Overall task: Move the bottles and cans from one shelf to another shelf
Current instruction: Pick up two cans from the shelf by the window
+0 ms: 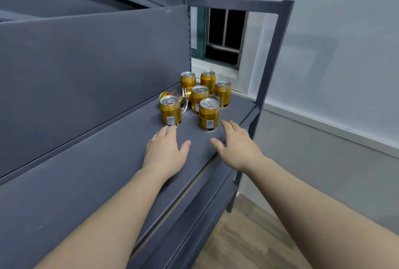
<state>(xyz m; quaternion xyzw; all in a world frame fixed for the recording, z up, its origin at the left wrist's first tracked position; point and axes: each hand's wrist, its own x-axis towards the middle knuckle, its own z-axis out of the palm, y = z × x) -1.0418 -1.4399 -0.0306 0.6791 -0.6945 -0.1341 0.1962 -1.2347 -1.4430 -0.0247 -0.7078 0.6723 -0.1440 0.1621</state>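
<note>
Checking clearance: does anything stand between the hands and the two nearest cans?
Nothing visible. Bare shelf alone separates the left hand from the front left can and the right hand from the front right can.

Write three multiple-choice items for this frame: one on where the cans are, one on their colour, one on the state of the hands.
1. Where are the cans?
A. on the wooden floor
B. on the grey shelf, at its end near the window
C. on the window sill

2. What colour are the bodies of the cans?
A. gold
B. blue
C. white

3. How are the left hand and the right hand?
A. each grips a can
B. the left grips a can, the right is open
C. both are open and hold nothing

Key:
1 B, the cluster sits on the shelf board just below the window.
2 A, every can has a gold body with a silver top.
3 C, both hands reach toward the cans with straight, spread fingers and grip none.
</note>
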